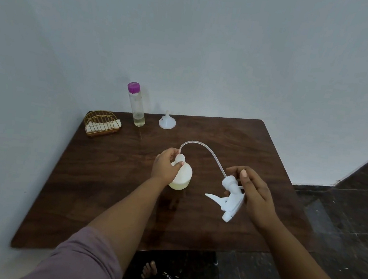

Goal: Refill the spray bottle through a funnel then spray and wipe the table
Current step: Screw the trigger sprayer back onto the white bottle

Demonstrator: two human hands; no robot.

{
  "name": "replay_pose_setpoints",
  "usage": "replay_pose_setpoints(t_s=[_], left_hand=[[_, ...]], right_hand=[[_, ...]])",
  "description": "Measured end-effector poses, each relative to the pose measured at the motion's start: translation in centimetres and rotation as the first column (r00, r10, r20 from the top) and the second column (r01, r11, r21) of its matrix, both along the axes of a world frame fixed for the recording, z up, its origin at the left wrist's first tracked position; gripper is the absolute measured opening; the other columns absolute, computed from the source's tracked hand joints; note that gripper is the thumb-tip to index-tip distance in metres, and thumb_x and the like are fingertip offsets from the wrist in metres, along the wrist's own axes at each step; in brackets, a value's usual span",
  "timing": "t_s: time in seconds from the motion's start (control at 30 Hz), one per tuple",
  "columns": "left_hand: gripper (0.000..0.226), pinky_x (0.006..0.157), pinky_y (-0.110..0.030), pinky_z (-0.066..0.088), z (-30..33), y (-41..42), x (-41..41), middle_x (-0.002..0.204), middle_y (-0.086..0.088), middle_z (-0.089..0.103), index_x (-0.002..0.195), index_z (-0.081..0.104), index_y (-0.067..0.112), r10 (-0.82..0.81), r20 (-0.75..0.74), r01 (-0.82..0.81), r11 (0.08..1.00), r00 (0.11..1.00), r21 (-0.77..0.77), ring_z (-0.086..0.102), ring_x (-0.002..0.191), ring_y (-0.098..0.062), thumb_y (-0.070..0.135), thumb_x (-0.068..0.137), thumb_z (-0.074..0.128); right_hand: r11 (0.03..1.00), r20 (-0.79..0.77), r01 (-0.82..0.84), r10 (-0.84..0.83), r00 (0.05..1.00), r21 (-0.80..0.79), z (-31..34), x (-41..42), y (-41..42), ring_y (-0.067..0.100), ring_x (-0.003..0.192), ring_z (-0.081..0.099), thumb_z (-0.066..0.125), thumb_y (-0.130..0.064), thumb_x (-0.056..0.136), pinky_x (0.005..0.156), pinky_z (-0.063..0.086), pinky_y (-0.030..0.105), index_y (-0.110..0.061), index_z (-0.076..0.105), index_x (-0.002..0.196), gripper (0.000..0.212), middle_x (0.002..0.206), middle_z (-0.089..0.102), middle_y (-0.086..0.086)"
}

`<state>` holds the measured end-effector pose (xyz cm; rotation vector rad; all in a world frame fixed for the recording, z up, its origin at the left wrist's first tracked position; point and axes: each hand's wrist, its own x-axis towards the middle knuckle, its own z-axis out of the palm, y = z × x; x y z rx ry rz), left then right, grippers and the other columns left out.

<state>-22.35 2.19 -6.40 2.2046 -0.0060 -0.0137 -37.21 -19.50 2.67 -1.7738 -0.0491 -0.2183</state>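
My left hand (164,168) grips the spray bottle (180,176) by its neck near the middle of the surface (103,187), while my right hand (255,194) pinches the unscrewed trigger head (229,199), its dip tube (202,148) arching with the tip still in the bottle's mouth. Best to draw the tube clear slowly, bottle held upright, then lay the head down. Funnel (167,121) and refill bottle (136,104) wait at the far edge.

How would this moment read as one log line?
left hand grips spray bottle | right hand holds trigger head | tube partly out | funnel unused
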Motion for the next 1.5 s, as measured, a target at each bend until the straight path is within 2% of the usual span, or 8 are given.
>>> replay_pose_setpoints(t_s=[0.17, 0.3, 0.53, 0.7, 0.97, 1.13, 1.37, 1.5], left_hand=[[0.036, 0.096, -0.044, 0.052, -0.3, 0.1, -0.1, 0.123, 0.002, 0.064, 0.120, 0.061, 0.023, -0.001, -0.009, 0.001, 1.000, 1.000, -0.023, 0.056, 0.114, -0.020, 0.020, 0.085, 0.072], [0.049, 0.100, -0.046, 0.049, -0.7, 0.2, 0.0, 0.132, 0.002, 0.059, 0.129, 0.055, 0.024, -0.004, -0.102, 0.002, 1.000, 0.995, -0.023, 0.053, 0.122, -0.022, 0.024, 0.084, 0.074], [0.051, 0.103, -0.049, 0.046, -1.2, 0.4, -0.1, 0.138, 0.000, 0.053, 0.132, 0.049, 0.025, -0.060, -0.224, 0.066, 0.998, 0.973, 0.020, 0.047, 0.126, -0.027, 0.028, 0.086, 0.071], [0.045, 0.101, -0.048, 0.047, -1.4, 0.7, 0.4, 0.133, -0.003, 0.055, 0.128, 0.049, 0.022, -0.111, -0.221, 0.128, 0.990, 0.969, 0.066, 0.049, 0.123, -0.028, 0.027, 0.088, 0.068], [0.050, 0.102, -0.046, 0.044, -2.4, 2.2, 1.5, 0.132, 0.002, 0.056, 0.131, 0.049, 0.027, -0.228, -0.220, 0.256, 0.961, 0.949, 0.107, 0.047, 0.126, -0.025, 0.046, 0.087, 0.064], [0.053, 0.106, -0.038, 0.037, -2.6, 2.7, 1.4, 0.140, 0.004, 0.052, 0.139, 0.046, 0.024, -0.279, -0.192, 0.291, 0.956, 0.941, 0.037, 0.039, 0.132, -0.020, 0.040, 0.092, 0.062], [0.040, 0.096, -0.046, 0.045, -3.1, 2.5, 2.1, 0.120, 0.001, 0.059, 0.124, 0.049, 0.022, -0.375, -0.122, 0.383, 0.922, 0.919, 0.052, 0.048, 0.120, -0.021, 0.035, 0.087, 0.059], [0.057, 0.104, -0.044, 0.040, -3.1, 2.8, 2.3, 0.130, -0.007, 0.056, 0.132, 0.052, 0.012, -0.428, -0.087, 0.436, 0.890, 0.900, 0.134, 0.045, 0.125, -0.024, 0.045, 0.086, 0.045]], right_hand=[[0.997, -0.028, -0.008, 0.006, 1.000, -0.074, 0.0, -0.6, 0.2, 0.008, 0.089, 0.064, 0.038, -0.034, 0.098, 0.075, 0.051, 0.018, -0.017, 0.064, 0.102, 0.031, 0.094, 0.067, -0.011], [0.933, -0.142, -0.038, -0.014, 0.990, -0.357, 0.7, -0.4, 0.3, 0.002, 0.086, 0.061, 0.058, -0.032, 0.094, 0.067, 0.044, 0.011, -0.027, 0.056, 0.105, 0.012, 0.093, 0.061, -0.015], [0.672, -0.301, -0.264, 0.063, 0.951, -0.692, 4.0, 3.6, 1.9, 0.013, 0.081, 0.059, 0.072, -0.019, 0.077, 0.068, 0.052, 0.028, -0.021, 0.043, 0.110, 0.044, 0.097, 0.060, 0.001], [0.492, -0.233, -0.209, 0.012, 0.972, -0.845, 6.1, 8.7, 4.7, 0.024, 0.082, 0.059, 0.067, -0.016, 0.086, 0.070, 0.052, 0.038, -0.012, 0.043, 0.104, 0.030, 0.096, 0.060, 0.007], [0.177, -0.223, -0.276, 0.270, 0.937, -0.945, 4.0, 16.0, 10.7, 0.021, 0.079, 0.053, 0.058, -0.016, 0.088, 0.061, 0.037, 0.032, -0.015, 0.049, 0.093, 0.011, 0.087, 0.062, 0.002], [0.177, -0.465, -0.483, 0.134, 0.875, -0.858, 0.6, 17.4, 12.4, 0.023, 0.088, 0.062, 0.069, -0.016, 0.083, 0.078, 0.054, 0.038, -0.013, 0.058, 0.100, 0.020, 0.099, 0.064, 0.005], [0.493, -0.468, -0.328, -0.191, 0.863, -0.806, -1.2, 16.4, 13.8, 0.022, 0.091, 0.061, 0.058, -0.019, 0.093, 0.066, 0.043, 0.030, -0.010, 0.057, 0.107, 0.018, 0.101, 0.064, 0.006], [0.627, -0.570, -0.278, -0.328, 0.754, -0.728, -0.3, 17.0, 15.7, 0.026, 0.086, 0.067, 0.052, -0.025, 0.094, 0.069, 0.051, 0.031, -0.005, 0.060, 0.102, 0.024, 0.090, 0.068, 0.009]])
